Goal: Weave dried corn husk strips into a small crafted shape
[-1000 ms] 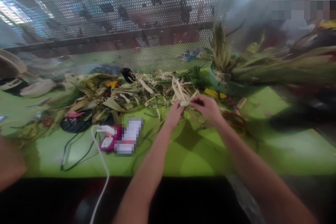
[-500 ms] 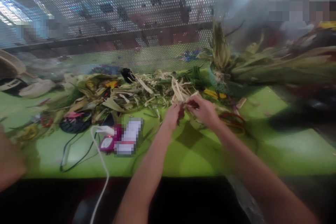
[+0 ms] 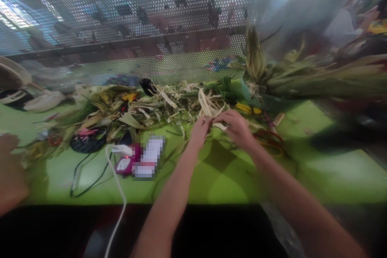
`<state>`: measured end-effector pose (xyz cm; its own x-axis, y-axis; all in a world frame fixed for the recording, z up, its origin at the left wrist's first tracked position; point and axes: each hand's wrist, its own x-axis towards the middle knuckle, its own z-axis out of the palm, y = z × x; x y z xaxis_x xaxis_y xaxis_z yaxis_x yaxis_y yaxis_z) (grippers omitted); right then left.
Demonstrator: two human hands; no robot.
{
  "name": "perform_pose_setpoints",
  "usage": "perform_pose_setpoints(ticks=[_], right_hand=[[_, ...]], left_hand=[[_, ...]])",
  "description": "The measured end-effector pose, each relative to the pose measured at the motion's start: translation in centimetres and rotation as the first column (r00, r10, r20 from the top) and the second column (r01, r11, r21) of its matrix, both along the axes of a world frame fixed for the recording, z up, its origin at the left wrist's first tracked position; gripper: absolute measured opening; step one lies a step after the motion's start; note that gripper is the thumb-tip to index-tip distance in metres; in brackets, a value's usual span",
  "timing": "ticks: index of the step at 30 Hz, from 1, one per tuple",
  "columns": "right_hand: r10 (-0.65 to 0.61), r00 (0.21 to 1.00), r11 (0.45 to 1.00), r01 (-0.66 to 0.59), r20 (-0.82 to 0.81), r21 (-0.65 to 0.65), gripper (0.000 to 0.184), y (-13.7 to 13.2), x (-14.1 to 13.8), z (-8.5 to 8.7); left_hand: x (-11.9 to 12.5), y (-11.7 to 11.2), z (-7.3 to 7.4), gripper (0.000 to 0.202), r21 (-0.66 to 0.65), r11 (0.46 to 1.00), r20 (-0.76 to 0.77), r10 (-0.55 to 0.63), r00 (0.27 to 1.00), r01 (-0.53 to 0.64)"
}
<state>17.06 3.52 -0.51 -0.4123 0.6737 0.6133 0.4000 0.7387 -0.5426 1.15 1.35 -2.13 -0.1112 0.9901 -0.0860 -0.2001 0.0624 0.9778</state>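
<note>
Straightened in the fingers of right hand [image 3: 237,127] since the earlier frame, with pale husk strips [image 3: 205,103] pinched between its closed fingertips and those of left hand [image 3: 198,132], above green table [image 3: 226,185], before heaped husks [image 3: 130,119].

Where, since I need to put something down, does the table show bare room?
Bare green tabletop shows between the forearms, nearer than the left hand and right hand holding pale strips, and at the front right, beyond the right forearm. Husks crowd the back; a magenta device and white cable clutter the left centre.
</note>
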Motion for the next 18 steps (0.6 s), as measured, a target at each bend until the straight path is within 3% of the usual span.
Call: perform_pose_setpoints(ticks=[3, 6, 12, 18], right_hand=[[-0.118, 0.984, 0.974, 0.089, -0.132, -0.209, 0.014, 0.1, -0.1, -0.4], [-0.209, 0.947, 0.927, 0.112, -0.243, -0.358, 0.019, 0.3, -0.2, -0.9], [-0.24, 0.928, 0.916, 0.119, -0.286, -0.382, 0.019, 0.5, -0.4, -1.5], [-0.184, 0.908, 0.91, 0.013, -0.376, -0.415, 0.023, -0.2, -1.0, -0.9]], left_hand=[[-0.1, -0.1, 0.1, 0.021, 0.153, 0.986, -0.195, -0.038, 0.98, 0.069], [0.2, -0.4, 0.5, 0.017, 0.208, 0.973, -0.289, -0.04, 0.957, 0.103], [0.8, -1.0, 0.8, 0.023, 0.126, 0.989, -0.289, -0.039, 0.956, 0.079], [0.4, -0.6, 0.0, 0.021, 0.144, 0.989, -0.268, 0.021, 0.963, 0.019]])
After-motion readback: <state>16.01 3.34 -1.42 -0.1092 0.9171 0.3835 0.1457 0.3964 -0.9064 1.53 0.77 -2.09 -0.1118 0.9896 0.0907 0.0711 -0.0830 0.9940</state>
